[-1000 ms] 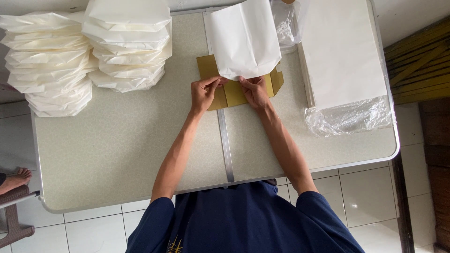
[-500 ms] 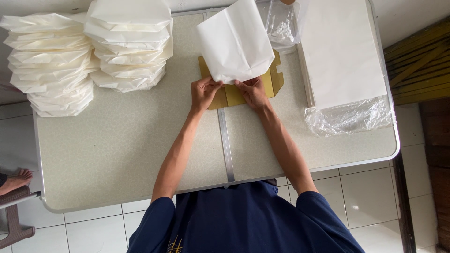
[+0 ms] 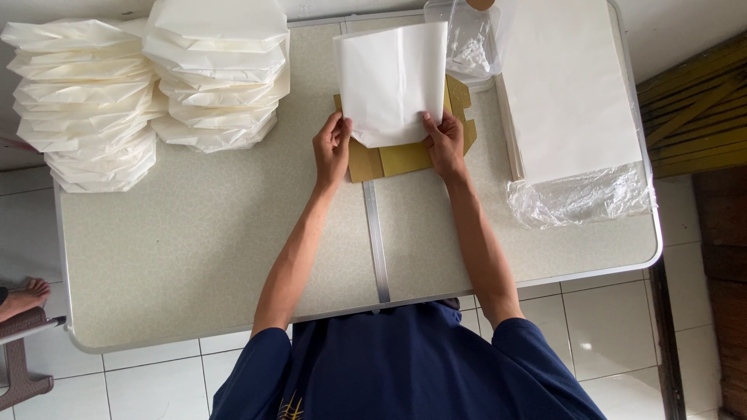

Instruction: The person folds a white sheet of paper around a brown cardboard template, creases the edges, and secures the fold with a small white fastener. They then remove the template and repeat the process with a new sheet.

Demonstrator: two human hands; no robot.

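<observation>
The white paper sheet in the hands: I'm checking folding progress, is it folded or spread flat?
Folded: the white paper sheet is doubled, its lower corners turned in, pinched by left hand and right hand.

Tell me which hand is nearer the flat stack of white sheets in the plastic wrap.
Right. The right hand grips the white paper bag beside the stack of white sheets, apart from it. The left hand holds the bag's far edge, farther from the stack.

Pretty bright, even daylight, sharp all over, just soft shadows under the arms and some glare on the plastic wrap (image 3: 580,198) near the table's (image 3: 194,257) right edge.
</observation>
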